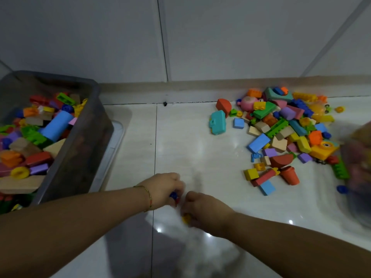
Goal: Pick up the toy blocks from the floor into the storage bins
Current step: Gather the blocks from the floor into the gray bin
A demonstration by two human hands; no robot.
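1. Two bare forearms reach in from the bottom edge, and both hands meet low over the floor (180, 141), just right of the grey storage bin (86, 149) and near its front corner.
2. The left hand (164, 189), the one closer to the bin, has its fingers curled down round a blue piece (173, 195), with a red piece (176, 202) showing just under it. A thin gold bracelet (148, 195) sits on that wrist.
3. The right hand (202, 209), on the side away from the bin, is closed over a yellow piece (186, 218). Blur hides whether the piece is off the floor.
4. The bin stands on a white lid (118, 137) and is heaped with mixed blocks (36, 133).
5. A pile of loose blocks (285, 133) lies on the floor well to the right of the bin, along the foot of the wall.
6. Farthest from the bin, at the right edge, is a blurred clear object (359, 177); what it is cannot be told.
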